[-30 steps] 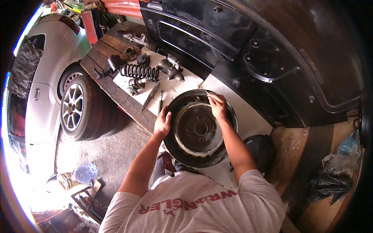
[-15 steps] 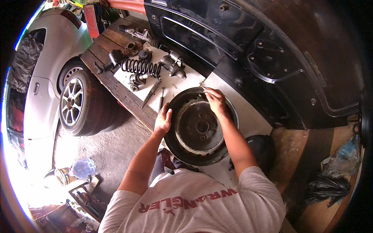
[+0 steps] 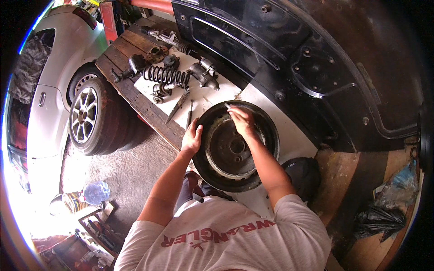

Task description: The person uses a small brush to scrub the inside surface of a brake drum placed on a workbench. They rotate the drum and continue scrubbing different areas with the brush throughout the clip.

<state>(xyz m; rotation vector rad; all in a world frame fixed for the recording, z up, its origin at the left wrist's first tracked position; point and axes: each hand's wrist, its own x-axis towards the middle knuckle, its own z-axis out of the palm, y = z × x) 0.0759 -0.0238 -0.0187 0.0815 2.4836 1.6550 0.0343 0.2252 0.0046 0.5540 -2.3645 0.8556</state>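
A dark steel wheel rim (image 3: 212,174) without a tyre stands on the table, its round face with the centre hole turned toward me. My left hand (image 3: 191,139) grips the outer edge on its left side, thumb toward the inside. Over the upper part of the rim, my right hand (image 3: 242,121) is closed with its fingers pinched together. A small pale piece (image 3: 228,106) pokes out from those fingertips near the top lip; its kind is too small to make out. Just beyond my left hand lie a thin dark tool (image 3: 190,113) and a pointed metal blade (image 3: 177,106).
Further back on the wooden table (image 3: 122,49) are a coil spring strut (image 3: 166,77) and several greasy metal parts. A large black panel (image 3: 271,49) leans behind. Tyred wheels (image 3: 85,115) and a silver car (image 3: 54,81) stand left. A black cap (image 3: 304,174) sits right of the rim.
My right hand has moved left along the top of the rim and slightly inward, with the small pale piece still at its fingertips. My left hand keeps its place on the edge.
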